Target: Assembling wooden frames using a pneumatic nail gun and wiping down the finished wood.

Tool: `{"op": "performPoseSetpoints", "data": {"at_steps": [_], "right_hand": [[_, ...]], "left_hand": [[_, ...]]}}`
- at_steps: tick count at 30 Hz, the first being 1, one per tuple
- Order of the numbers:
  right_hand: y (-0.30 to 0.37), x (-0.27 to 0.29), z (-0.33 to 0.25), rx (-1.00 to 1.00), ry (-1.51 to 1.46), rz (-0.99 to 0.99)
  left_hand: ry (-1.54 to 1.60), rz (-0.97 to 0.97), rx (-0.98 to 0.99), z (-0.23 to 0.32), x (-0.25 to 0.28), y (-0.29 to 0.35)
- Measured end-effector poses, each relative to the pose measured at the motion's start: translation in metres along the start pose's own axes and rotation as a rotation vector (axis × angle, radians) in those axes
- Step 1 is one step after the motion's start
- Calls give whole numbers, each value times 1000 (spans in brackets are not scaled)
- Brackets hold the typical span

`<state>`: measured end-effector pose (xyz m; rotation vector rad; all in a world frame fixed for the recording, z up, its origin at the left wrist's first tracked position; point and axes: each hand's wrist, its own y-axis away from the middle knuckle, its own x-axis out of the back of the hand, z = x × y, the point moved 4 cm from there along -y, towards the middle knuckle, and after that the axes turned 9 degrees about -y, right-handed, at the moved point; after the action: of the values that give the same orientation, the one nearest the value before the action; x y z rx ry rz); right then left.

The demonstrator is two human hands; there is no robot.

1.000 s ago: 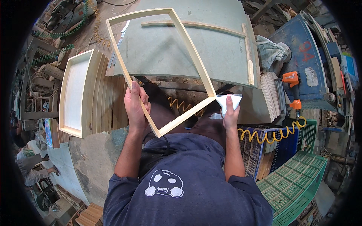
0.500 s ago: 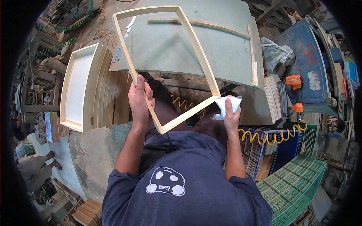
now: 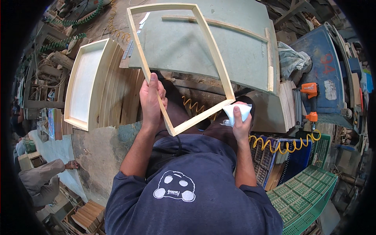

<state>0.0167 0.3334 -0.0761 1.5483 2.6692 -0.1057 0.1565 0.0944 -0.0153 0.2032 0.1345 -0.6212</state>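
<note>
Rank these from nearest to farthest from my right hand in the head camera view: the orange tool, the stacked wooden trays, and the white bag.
From your right hand:
1. White bag: held in it.
2. Orange tool: off to the right.
3. Stacked wooden trays: far left, past your left hand.

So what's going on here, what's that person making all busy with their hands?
The person's left hand grips one long side of an open wooden frame, held up above their legs. Their right hand holds a small plastic bag of something white by the frame's near right corner; I can't tell if any is coming out. Wooden trays are stacked to the left, and an orange tool is off to the right.
</note>
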Motion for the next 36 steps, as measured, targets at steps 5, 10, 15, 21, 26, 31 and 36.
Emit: {"op": "performPoseSetpoints", "data": {"at_steps": [5, 10, 15, 21, 26, 31, 36], "right_hand": [[5, -5, 1, -9, 12, -18], [11, -13, -5, -24, -11, -64], [16, -18, -3, 14, 24, -95], [20, -29, -12, 62, 56, -146], [23, -36, -16, 72, 23, -193], [28, -47, -22, 77, 23, -234], [34, -57, -29, 87, 25, -284]], "left_hand": [[2, 3, 7, -1, 1, 0], [34, -5, 14, 0, 2, 1], [29, 4, 7, -2, 1, -1], [11, 7, 26, -1, 1, 0], [11, 13, 20, 0, 1, 0], [62, 6, 4, -5, 5, -3], [73, 12, 13, -7, 5, -3]]}}
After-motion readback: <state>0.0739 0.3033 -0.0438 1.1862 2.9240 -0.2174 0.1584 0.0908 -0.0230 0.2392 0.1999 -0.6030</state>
